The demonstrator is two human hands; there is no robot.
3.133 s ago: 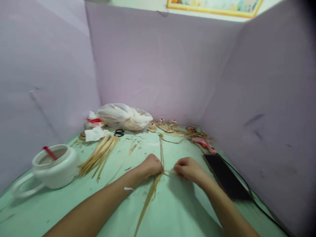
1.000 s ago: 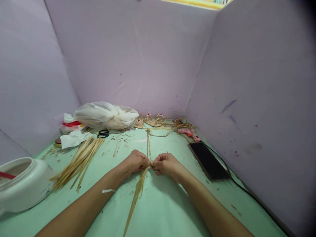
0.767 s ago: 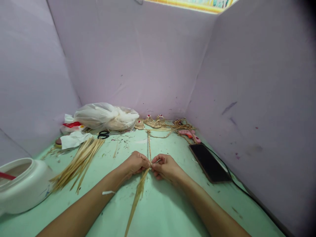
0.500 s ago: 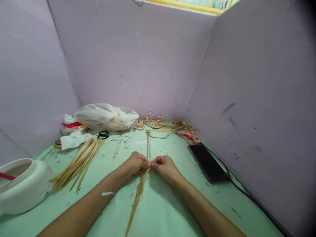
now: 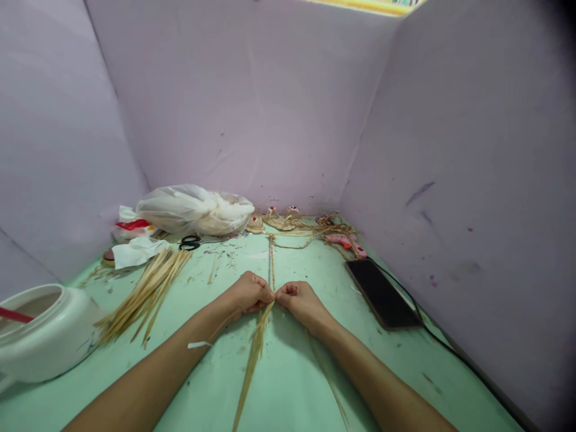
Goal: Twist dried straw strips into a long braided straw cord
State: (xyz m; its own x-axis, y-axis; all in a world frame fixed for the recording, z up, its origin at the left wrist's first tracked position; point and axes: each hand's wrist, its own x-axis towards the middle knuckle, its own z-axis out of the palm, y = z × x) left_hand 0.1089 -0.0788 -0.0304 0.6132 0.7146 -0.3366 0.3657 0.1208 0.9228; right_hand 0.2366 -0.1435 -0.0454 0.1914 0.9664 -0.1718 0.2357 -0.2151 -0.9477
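Note:
A thin straw braid (image 5: 272,264) runs from the back of the green table straight toward me. At its near end my left hand (image 5: 252,293) and my right hand (image 5: 297,301) meet, each closed in a pinch on the strands. Loose flat straw strands (image 5: 252,367) trail from between my fingers toward the front edge, and another thin strand (image 5: 330,384) hangs below my right hand. My fingertips hide the spot where the strands cross.
Left are a white pot (image 5: 49,336), a bundle of straw strips (image 5: 146,294), black-handled scissors (image 5: 189,242) and a plastic bag (image 5: 193,210). Small woven sandals (image 5: 279,220) stand at the back. A pink glue gun (image 5: 346,245), phone (image 5: 382,294) and black cable (image 5: 454,354) lie right.
My hands stay pinched at the braid's end with barely any movement. A strand now shows more clearly below my right hand. The camera view has tilted slightly downward.

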